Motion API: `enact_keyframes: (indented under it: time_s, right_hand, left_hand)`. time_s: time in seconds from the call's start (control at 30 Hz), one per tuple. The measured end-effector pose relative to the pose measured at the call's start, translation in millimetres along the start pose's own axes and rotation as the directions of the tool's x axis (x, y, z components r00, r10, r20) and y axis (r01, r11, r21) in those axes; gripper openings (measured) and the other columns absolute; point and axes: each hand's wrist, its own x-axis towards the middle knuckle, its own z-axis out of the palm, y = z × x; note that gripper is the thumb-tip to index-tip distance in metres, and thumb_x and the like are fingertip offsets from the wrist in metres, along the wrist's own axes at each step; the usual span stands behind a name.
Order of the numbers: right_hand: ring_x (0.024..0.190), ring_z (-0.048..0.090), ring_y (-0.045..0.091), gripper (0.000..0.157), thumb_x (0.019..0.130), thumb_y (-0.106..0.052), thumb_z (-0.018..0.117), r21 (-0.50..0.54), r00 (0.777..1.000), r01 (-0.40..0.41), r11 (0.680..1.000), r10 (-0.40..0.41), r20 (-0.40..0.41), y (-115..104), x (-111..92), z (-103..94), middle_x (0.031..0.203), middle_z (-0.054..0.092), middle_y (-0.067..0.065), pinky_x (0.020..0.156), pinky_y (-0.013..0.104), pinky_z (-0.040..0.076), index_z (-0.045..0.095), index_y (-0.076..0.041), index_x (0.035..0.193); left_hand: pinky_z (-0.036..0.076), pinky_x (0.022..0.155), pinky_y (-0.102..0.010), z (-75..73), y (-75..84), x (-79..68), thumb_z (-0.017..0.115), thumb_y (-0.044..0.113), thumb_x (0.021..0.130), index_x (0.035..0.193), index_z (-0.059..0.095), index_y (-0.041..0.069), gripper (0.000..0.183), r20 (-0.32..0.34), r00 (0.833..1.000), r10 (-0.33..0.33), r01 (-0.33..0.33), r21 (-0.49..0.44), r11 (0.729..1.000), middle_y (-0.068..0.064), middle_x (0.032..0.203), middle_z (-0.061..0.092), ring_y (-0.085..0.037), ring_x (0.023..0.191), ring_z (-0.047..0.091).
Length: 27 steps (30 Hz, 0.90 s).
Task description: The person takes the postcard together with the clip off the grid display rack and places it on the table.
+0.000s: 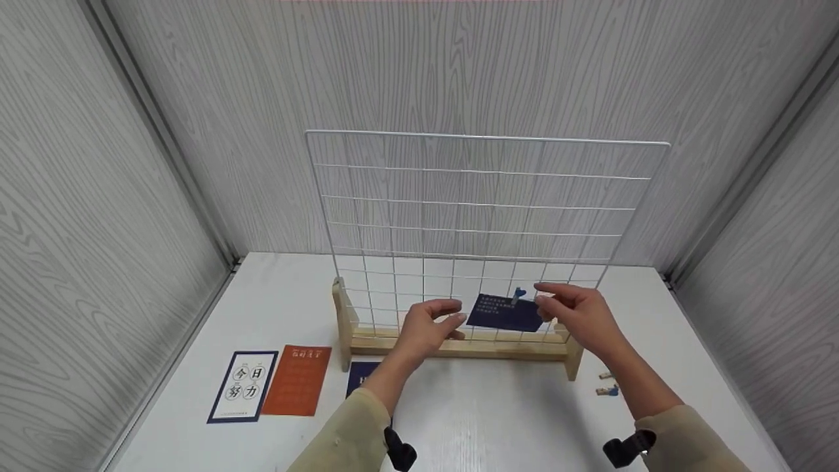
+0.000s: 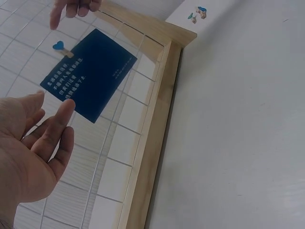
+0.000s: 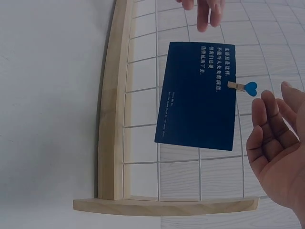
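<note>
A dark blue card (image 3: 195, 95) with white lettering hangs on the white wire grid (image 1: 488, 138), held at its top edge by a small wooden clothespin (image 3: 238, 86) with a blue heart. My left hand (image 1: 425, 330) is beside the card's left edge, its fingers loosely bent with nothing between them. To the right of the clothespin, my right hand (image 1: 578, 319) hovers with relaxed fingers, apart from the card in the right wrist view. Neither hand grips anything.
Wooden feet and a wooden bar (image 1: 459, 349) support the grid on the white table. At the left lie a white card with a blue border (image 1: 243, 387) and an orange card (image 1: 297, 380). Another blue card (image 1: 362, 375) is partly behind my left arm. Clothespins (image 1: 607, 391) lie at right.
</note>
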Motion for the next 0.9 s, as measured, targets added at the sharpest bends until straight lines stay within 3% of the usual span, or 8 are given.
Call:
enact_keyframes:
  time_s: [0.43,0.73,0.9]
  right_hand:
    - [0.086,0.073,0.021,0.041,0.105,-0.023,0.071,-0.085,0.999,-0.005,0.996,0.008,0.034,0.8,10.3,11.3,0.092,0.078,0.007,0.081,0.024,0.056,0.067,-0.008,0.143]
    - [0.083,0.074,0.020,0.041,0.104,-0.021,0.072,-0.102,1.000,0.006,0.995,-0.004,0.022,-0.6,11.3,18.4,0.090,0.077,0.005,0.079,0.036,0.062,0.068,-0.007,0.142]
    - [0.082,0.072,0.020,0.040,0.103,-0.019,0.073,-0.096,1.000,0.004,0.995,-0.001,0.024,0.9,12.8,22.9,0.089,0.077,0.006,0.078,0.036,0.063,0.068,-0.007,0.141]
  left_hand:
    - [0.063,0.083,-0.032,6.9,0.2,7.5,0.071,0.006,0.102,0.136,0.067,-0.003,0.035,0.022,1.000,-0.001,0.000,0.001,1.000,-0.023,0.141,0.065,-0.026,0.084,0.078]
    - [0.063,0.083,-0.031,11.2,-0.5,6.5,0.071,0.007,0.102,0.137,0.065,-0.006,0.038,0.038,0.999,0.011,-0.011,0.002,1.000,-0.026,0.141,0.063,-0.036,0.091,0.078]
    - [0.063,0.083,-0.032,12.9,-1.7,7.0,0.072,0.007,0.102,0.136,0.066,-0.004,0.036,0.030,1.000,0.003,-0.002,-0.014,1.000,-0.023,0.139,0.065,-0.034,0.090,0.078]
